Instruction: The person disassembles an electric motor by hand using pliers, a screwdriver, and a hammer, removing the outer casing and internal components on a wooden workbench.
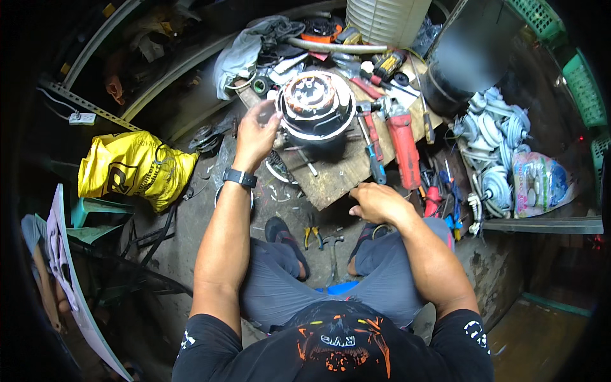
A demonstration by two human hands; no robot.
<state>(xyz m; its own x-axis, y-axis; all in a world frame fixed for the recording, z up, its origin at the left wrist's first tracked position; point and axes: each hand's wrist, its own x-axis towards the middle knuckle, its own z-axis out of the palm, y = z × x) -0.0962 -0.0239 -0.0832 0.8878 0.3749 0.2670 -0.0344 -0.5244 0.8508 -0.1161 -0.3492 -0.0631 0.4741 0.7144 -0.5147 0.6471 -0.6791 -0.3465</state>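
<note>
A round motor (316, 105) with a black body, a pale rim and a copper-coloured ring on top stands on a worn wooden board (326, 181). My left hand (256, 135) is at its left side, fingers and thumb bent around the rim; the fingertips are partly hidden by glare. My right hand (382, 204) holds nothing and hangs over the board's near right edge, its fingers loosely stretched to the left. Close to that hand lie a blue-and-red handled tool (374, 159) and a red power tool (403, 143).
Pliers (312, 232) and a hammer (333, 254) lie on the floor between my feet. Grey round parts (493, 134) are heaped at the right, near a dark drum (449, 83). A yellow bag (137, 169) stands at the left. Rags (245, 54) and tools crowd the far side.
</note>
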